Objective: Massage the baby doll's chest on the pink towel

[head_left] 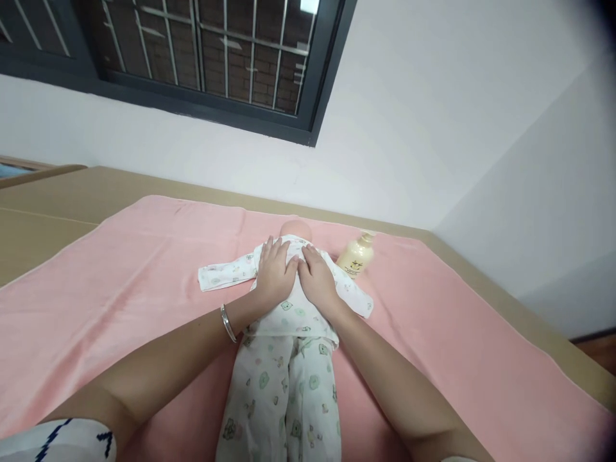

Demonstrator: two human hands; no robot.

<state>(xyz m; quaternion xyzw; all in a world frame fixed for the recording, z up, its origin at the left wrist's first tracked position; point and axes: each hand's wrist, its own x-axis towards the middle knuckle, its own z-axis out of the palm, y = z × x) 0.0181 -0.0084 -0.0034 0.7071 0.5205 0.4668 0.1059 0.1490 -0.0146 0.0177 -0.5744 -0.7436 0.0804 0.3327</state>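
Bare forearms [163, 366] lie closest to the camera, one at eight o'clock and the other between four and five, with a white sleeve [81, 436] near the left elbow and a silver bangle [228, 325] at the left wrist. Left hand [275, 273] and right hand [317, 276] rest flat, fingers extended, on the upper body of a doll-like figure [294, 317]; neither grasps anything, and the thumbs nearly meet. That figure lies along the pink cloth [163, 256], its head [296, 228] at twelve o'clock and its printed trousers [312, 382] running to six (whether it is face up or face down, I cannot tell). Judging by the pose, a two-palmed press or stroke on the torso is in hand; the next move seems to call for gentle, even contact that does not ruck up the clothing. One container, a pale yellow bottle [357, 255], sits just short of three o'clock from the hands, near the figure's outstretched arm [356, 297]. Its top looks to be on; what it holds, and how much, cannot be made out.
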